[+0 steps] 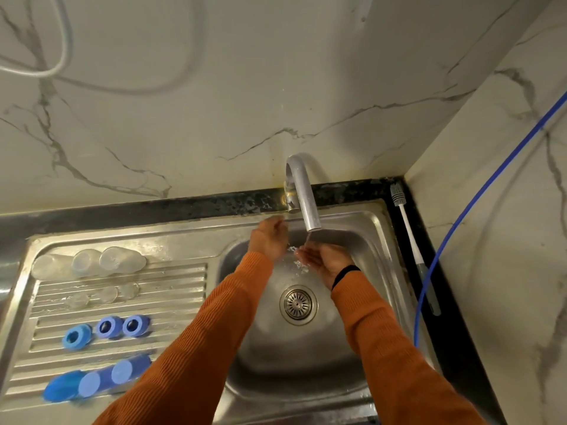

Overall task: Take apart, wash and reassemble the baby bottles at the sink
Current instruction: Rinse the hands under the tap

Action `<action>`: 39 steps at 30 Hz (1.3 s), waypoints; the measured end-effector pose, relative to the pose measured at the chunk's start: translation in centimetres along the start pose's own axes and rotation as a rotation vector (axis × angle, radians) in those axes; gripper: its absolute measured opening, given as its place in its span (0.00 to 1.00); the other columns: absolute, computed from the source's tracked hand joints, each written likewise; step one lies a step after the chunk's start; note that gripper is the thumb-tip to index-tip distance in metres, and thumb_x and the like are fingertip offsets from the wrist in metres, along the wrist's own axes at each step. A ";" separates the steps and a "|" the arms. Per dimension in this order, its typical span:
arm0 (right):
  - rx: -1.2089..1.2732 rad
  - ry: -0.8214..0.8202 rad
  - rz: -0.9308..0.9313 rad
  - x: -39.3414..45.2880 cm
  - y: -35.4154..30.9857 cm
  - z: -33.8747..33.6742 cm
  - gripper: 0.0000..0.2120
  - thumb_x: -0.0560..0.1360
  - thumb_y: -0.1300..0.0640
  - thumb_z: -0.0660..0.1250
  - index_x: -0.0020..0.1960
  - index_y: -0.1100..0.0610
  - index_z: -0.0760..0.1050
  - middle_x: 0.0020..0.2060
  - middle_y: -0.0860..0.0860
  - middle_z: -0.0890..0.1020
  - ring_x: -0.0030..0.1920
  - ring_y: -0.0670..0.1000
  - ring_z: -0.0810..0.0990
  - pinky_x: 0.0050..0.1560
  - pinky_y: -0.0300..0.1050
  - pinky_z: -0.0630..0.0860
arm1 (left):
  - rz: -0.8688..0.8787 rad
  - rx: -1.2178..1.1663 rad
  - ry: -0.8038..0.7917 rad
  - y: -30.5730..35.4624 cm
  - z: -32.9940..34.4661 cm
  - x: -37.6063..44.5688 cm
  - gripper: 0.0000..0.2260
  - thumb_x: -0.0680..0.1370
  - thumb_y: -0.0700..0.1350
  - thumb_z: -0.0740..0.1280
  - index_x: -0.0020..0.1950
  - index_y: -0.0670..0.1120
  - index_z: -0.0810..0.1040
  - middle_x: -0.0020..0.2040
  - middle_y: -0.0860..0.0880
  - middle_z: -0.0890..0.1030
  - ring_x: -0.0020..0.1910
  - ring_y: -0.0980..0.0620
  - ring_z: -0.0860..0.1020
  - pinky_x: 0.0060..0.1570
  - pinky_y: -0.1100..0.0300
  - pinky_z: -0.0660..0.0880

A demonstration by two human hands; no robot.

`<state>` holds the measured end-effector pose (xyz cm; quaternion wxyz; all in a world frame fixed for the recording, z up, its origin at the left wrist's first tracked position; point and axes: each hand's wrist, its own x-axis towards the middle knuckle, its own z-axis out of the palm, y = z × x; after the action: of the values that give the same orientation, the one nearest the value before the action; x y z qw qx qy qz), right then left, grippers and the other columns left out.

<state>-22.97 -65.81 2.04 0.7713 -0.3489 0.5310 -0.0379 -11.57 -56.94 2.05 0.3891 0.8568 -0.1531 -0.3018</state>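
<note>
My right hand (322, 262) lies palm up and cupped under the thin stream from the steel tap (303, 194), and water splashes off it. My left hand (269, 239) hovers beside it near the tap's base, fingers loosely curled, with nothing visible in it. On the drainboard (171, 289) the bottle parts lie in rows. Three clear bottles (89, 262) are at the back. Three clear teats (104, 295) follow, then three blue screw rings (108, 328). Three blue caps (92, 383) are nearest me.
The steel sink basin (362, 240) holds only the drain strainer (298, 304). A white-handled bottle brush (409, 240) lies on the dark counter strip to the right. A blue hose (460, 219) runs down the right wall. Marble walls close the back and right.
</note>
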 end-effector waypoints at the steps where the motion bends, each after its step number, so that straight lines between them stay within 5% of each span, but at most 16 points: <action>1: 0.054 0.002 0.008 -0.2 -0.1 -0.1 0.05 0.80 0.70 0.66 0.48 0.67 0.80 0.41 0.62 0.84 0.43 0.56 0.83 0.57 0.50 0.82 | -0.023 -0.059 0.012 0.3 0.2 0.4 0.16 0.87 0.43 0.60 0.75 0.45 0.73 0.69 0.43 0.77 0.68 0.42 0.77 0.69 0.53 0.73; 6: 0.014 0.038 -0.051 -1.4 -0.3 0.1 0.10 0.79 0.75 0.61 0.55 0.71 0.80 0.43 0.62 0.84 0.42 0.55 0.84 0.56 0.50 0.83 | 0.084 0.019 0.032 1.0 2.0 1.1 0.25 0.87 0.41 0.59 0.84 0.52 0.58 0.71 0.42 0.76 0.62 0.47 0.77 0.65 0.55 0.73; 9: 0.003 0.044 -0.067 -2.0 -0.3 0.1 0.11 0.80 0.75 0.60 0.56 0.70 0.80 0.45 0.63 0.84 0.47 0.57 0.84 0.61 0.52 0.82 | 0.187 0.158 0.050 0.0 2.1 1.1 0.29 0.86 0.41 0.62 0.85 0.51 0.55 0.77 0.40 0.69 0.72 0.41 0.72 0.72 0.49 0.71; 16: -0.184 0.080 -0.229 -3.7 -0.5 1.1 0.14 0.78 0.74 0.66 0.45 0.58 0.84 0.45 0.60 0.88 0.47 0.54 0.87 0.53 0.45 0.84 | 0.263 0.547 -0.128 -0.4 0.4 1.7 0.46 0.81 0.38 0.69 0.84 0.56 0.37 0.72 0.39 0.68 0.65 0.42 0.75 0.69 0.48 0.74; 18: -0.328 0.089 -0.295 -4.0 -0.9 0.9 0.15 0.77 0.72 0.68 0.43 0.54 0.83 0.43 0.57 0.88 0.48 0.54 0.87 0.54 0.46 0.84 | 0.247 0.533 -0.167 -0.4 -0.4 0.9 0.37 0.84 0.41 0.64 0.85 0.55 0.43 0.70 0.39 0.71 0.61 0.44 0.77 0.64 0.50 0.76; 19: -0.398 0.089 -0.313 -4.2 -1.0 0.7 0.14 0.77 0.71 0.68 0.42 0.54 0.83 0.43 0.55 0.88 0.48 0.55 0.87 0.55 0.47 0.84 | 0.232 0.481 -0.172 -0.5 -0.7 0.4 0.29 0.85 0.43 0.62 0.84 0.53 0.55 0.67 0.40 0.74 0.59 0.45 0.78 0.61 0.54 0.75; 21: -0.448 0.063 -0.315 -5.0 -1.1 0.0 0.13 0.77 0.72 0.67 0.43 0.56 0.83 0.42 0.56 0.87 0.45 0.53 0.87 0.54 0.48 0.85 | 0.119 0.172 -0.211 -1.3 -1.1 -1.4 0.10 0.86 0.45 0.62 0.65 0.46 0.79 0.54 0.43 0.81 0.53 0.46 0.80 0.51 0.58 0.74; 23: -0.424 -0.024 -0.315 -6.0 -0.7 -0.9 0.13 0.78 0.74 0.65 0.45 0.60 0.83 0.42 0.57 0.87 0.42 0.51 0.87 0.48 0.45 0.85 | -0.013 -0.254 -0.296 -2.4 -1.3 -4.1 0.10 0.84 0.47 0.66 0.50 0.44 0.83 0.43 0.44 0.83 0.44 0.46 0.82 0.44 0.57 0.76; 27: -0.338 -0.240 -0.265 -7.7 1.1 -2.9 0.12 0.77 0.75 0.63 0.50 0.64 0.83 0.43 0.60 0.87 0.42 0.54 0.86 0.46 0.46 0.86 | -0.081 -0.616 -0.357 -3.6 -1.3 -9.3 0.08 0.78 0.48 0.73 0.44 0.44 0.84 0.39 0.45 0.82 0.37 0.50 0.82 0.39 0.57 0.81; 29: -0.686 -0.144 -0.284 -7.3 2.9 -3.9 0.12 0.77 0.72 0.66 0.57 0.63 0.82 0.49 0.60 0.86 0.49 0.57 0.84 0.55 0.54 0.84 | -0.157 -0.441 -0.321 -4.6 -0.1 -11.1 0.06 0.81 0.45 0.70 0.53 0.43 0.82 0.51 0.42 0.83 0.44 0.47 0.82 0.46 0.53 0.82; 32: -1.506 0.190 -0.431 -7.1 6.0 -5.8 0.21 0.75 0.65 0.69 0.68 0.55 0.76 0.68 0.56 0.74 0.70 0.61 0.73 0.69 0.56 0.73 | -0.084 0.280 -0.128 -7.4 1.7 -14.4 0.16 0.80 0.45 0.71 0.67 0.46 0.78 0.67 0.45 0.76 0.64 0.44 0.76 0.64 0.55 0.71; 36: -1.382 0.099 -0.599 -8.2 9.0 -7.3 0.10 0.73 0.59 0.75 0.46 0.51 0.74 0.50 0.53 0.77 0.49 0.56 0.79 0.51 0.48 0.76 | 0.020 0.099 0.004 -8.3 2.3 -17.3 0.11 0.70 0.32 0.75 0.45 0.45 0.78 0.41 0.48 0.78 0.38 0.51 0.75 0.44 0.59 0.74; 39: -1.394 0.151 -0.682 -8.9 11.0 -7.9 0.09 0.73 0.62 0.67 0.38 0.52 0.71 0.40 0.55 0.82 0.45 0.62 0.80 0.41 0.48 0.69 | 0.005 0.207 0.006 -7.5 2.9 -18.6 0.07 0.70 0.34 0.70 0.38 0.47 0.81 0.37 0.49 0.82 0.38 0.52 0.79 0.44 0.61 0.78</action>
<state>-36.94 -57.64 1.26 0.2814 -0.8936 0.3467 0.0457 -27.59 -44.49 2.28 0.2999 0.8929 -0.1842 -0.2808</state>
